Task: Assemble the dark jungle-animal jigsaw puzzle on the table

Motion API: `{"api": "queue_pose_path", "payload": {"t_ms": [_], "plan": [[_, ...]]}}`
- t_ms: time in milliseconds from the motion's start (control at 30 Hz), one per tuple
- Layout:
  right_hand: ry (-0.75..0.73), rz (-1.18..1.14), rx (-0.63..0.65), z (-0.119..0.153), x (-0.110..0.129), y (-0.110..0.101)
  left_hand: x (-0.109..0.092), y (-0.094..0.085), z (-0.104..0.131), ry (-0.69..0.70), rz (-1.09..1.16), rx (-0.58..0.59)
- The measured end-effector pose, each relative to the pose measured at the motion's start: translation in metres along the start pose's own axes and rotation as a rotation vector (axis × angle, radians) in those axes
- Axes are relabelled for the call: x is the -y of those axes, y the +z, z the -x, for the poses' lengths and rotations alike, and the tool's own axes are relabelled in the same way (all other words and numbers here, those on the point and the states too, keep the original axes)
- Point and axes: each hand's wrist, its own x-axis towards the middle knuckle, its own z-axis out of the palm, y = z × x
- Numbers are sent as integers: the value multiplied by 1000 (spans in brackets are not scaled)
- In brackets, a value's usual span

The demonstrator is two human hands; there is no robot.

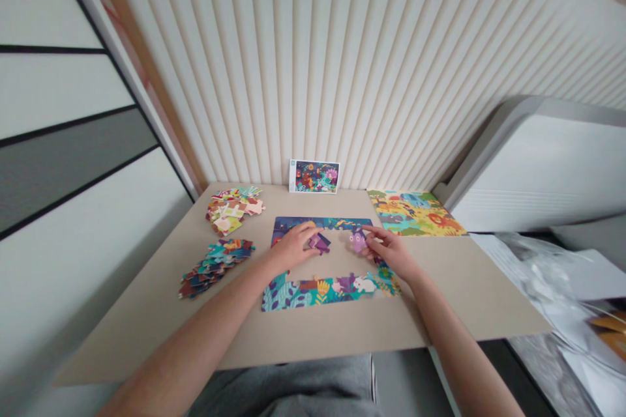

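A jigsaw puzzle frame [288, 296] of joined dark blue and teal pieces lies on the table around a bare middle. Over its left part, my left hand [296, 242] is closed on a purple puzzle piece [319, 243], gripped at its left edge. My right hand [386, 247] pinches a lilac puzzle piece [358, 241] with round eye shapes, over the right part of the middle. The two pieces are apart from each other. My hands cover parts of the frame's left and right sides.
A picture card [317, 177] leans upright against the ribbed wall. Piles of loose pieces lie at the left, one light-coloured [232, 208] and one dark [215, 267]. A yellow animal puzzle [415, 213] lies at the back right. Plastic wrapping [542, 280] sits beyond the table's right edge.
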Motion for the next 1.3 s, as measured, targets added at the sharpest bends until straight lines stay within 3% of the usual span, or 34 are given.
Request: {"api": "queue_pose_path", "payload": {"t_ms": [133, 300, 367, 467, 600, 733, 867, 1033, 1167, 1300], "plan": [[80, 147, 73, 2, 4, 3, 5, 3, 0, -2, 23, -25], [-55, 148, -189, -2, 4, -5, -5, -1, -3, -6, 107, -14], [-91, 139, -201, -2, 4, -3, -16, -3, -5, -59, 152, -14], [-143, 194, -66, 0, 5, 9, -37, -1, -6, -93, 215, 5], [-137, 196, 173, 5, 8, 25, -60, 8, -5, -13, 292, 54], [-47, 112, 194, 7, 8, 26, -68, 14, -5, 22, 332, 31], [-21, 146, 119, 4, 7, 15, -63, 7, -5, 97, 148, -75], [-121, 248, -58, 2, 2, -17, -46, -2, -1, 166, -182, -63], [-82, 341, -157, 8, -6, -48, -41, 1, 1, 171, -235, -40], [4, 413, -119, 12, -17, -57, -44, 3, 0, 191, -236, 5]]}}
